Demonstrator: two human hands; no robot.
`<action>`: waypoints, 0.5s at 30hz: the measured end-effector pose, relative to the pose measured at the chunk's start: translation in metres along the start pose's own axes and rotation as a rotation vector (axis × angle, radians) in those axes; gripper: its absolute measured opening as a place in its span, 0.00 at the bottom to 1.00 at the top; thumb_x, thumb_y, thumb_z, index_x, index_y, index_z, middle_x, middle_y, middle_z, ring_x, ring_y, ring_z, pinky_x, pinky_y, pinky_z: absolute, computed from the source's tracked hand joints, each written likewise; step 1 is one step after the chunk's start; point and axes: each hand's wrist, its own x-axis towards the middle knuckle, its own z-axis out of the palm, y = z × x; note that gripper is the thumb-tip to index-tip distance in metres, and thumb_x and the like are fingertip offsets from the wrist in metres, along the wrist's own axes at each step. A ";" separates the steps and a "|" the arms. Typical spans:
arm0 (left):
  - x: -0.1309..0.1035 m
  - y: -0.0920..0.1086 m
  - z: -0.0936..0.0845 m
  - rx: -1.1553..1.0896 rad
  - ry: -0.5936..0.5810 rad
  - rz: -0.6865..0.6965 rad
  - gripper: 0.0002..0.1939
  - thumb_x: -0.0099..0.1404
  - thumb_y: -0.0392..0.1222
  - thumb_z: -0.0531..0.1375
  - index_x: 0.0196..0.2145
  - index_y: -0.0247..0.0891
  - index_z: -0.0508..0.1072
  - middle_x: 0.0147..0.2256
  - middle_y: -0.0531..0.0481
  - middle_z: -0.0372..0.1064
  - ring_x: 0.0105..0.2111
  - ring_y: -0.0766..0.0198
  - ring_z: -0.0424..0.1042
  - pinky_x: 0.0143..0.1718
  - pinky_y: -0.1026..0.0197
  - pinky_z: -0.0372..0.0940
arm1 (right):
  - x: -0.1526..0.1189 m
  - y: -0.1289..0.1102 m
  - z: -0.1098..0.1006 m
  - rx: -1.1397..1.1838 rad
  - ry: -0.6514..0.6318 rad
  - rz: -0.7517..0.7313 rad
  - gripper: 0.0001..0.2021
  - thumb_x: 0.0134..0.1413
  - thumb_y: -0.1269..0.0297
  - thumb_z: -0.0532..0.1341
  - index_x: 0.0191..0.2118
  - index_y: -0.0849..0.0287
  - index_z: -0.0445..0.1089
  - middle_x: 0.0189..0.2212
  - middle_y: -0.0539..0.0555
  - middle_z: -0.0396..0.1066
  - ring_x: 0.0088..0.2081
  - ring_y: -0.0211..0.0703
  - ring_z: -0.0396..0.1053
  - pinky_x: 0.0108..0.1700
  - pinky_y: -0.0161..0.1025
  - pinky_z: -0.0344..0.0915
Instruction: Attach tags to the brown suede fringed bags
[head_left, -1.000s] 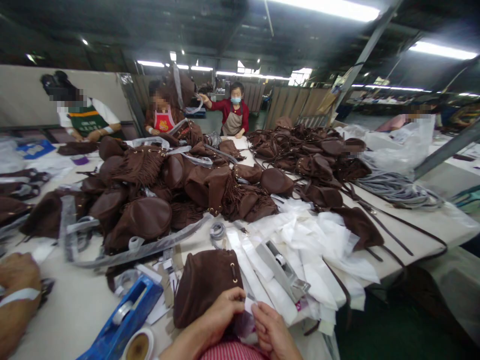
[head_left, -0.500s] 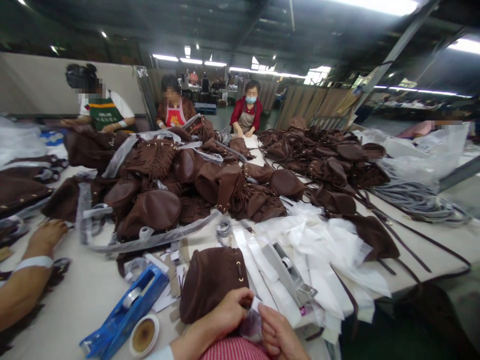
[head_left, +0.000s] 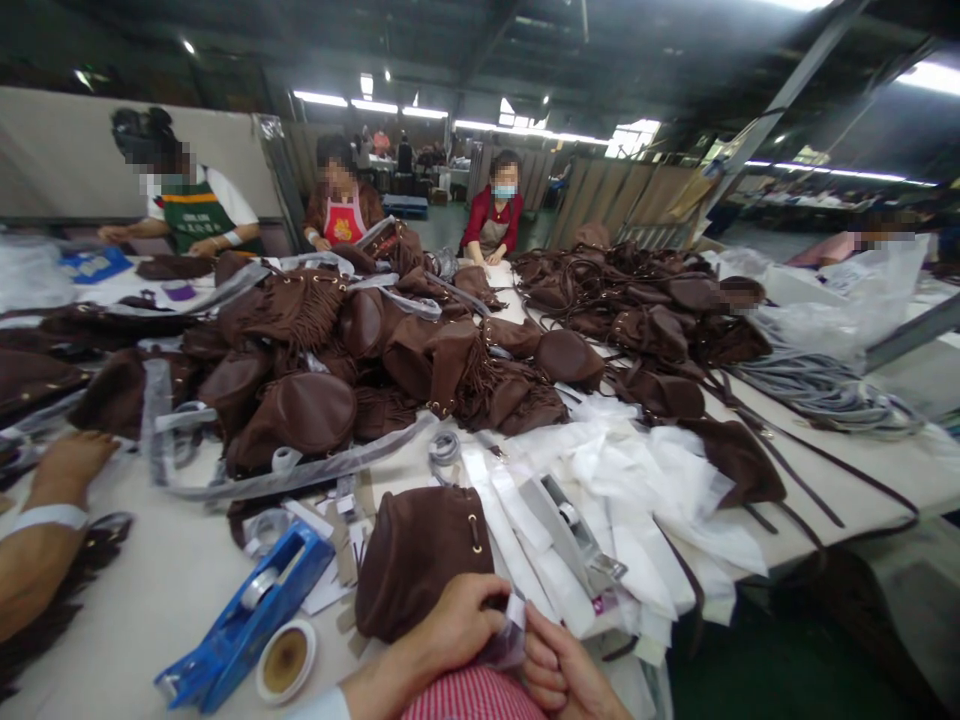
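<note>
In front of my body, my left hand (head_left: 466, 622) pinches a small clear plastic bag (head_left: 510, 645) with a white piece at its top. From the other side, my right hand (head_left: 559, 662) grips the bag's right edge between thumb and curled fingers. What lies inside the plastic is too blurred to make out. Just beyond my left hand, a brown drawstring bag (head_left: 420, 560) with brass eyelets rests on the table, partly covered by that hand.
A blue tape dispenser (head_left: 247, 620) and a tape roll (head_left: 286, 662) lie to the left. A grey tape dispenser (head_left: 570, 530) rests among white sheets (head_left: 652, 490). Brown bags (head_left: 300, 420) are heaped beyond. A co-worker's arm (head_left: 56, 515) reaches in at the left; several people work around the table.
My hands keep hold of the small plastic bag, its white end slightly turned. The view has shifted a little. At the back left, the brown bag before the co-worker has been lowered.
</note>
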 end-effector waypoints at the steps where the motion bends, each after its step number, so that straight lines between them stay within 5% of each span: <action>1: 0.000 0.000 0.000 -0.031 -0.006 -0.018 0.17 0.46 0.30 0.53 0.32 0.38 0.77 0.28 0.54 0.70 0.32 0.61 0.65 0.33 0.63 0.55 | 0.000 0.000 -0.001 0.018 -0.016 0.014 0.34 0.31 0.45 0.73 0.15 0.57 0.46 0.09 0.35 0.40 0.12 0.21 0.35 0.15 0.26 0.30; 9: 0.011 -0.010 0.002 -0.295 0.109 -0.185 0.03 0.47 0.34 0.60 0.23 0.37 0.71 0.23 0.57 0.62 0.28 0.66 0.60 0.30 0.64 0.52 | -0.001 0.000 0.016 -0.003 0.020 -0.051 0.30 0.37 0.32 0.64 0.25 0.59 0.62 0.10 0.39 0.55 0.11 0.23 0.38 0.15 0.26 0.31; 15: 0.016 -0.032 -0.005 -0.518 0.066 -0.351 0.14 0.48 0.46 0.66 0.29 0.37 0.68 0.21 0.58 0.61 0.20 0.70 0.57 0.24 0.65 0.50 | -0.006 -0.005 0.019 -0.046 0.071 -0.065 0.30 0.49 0.34 0.57 0.28 0.63 0.68 0.10 0.41 0.56 0.11 0.23 0.38 0.15 0.26 0.33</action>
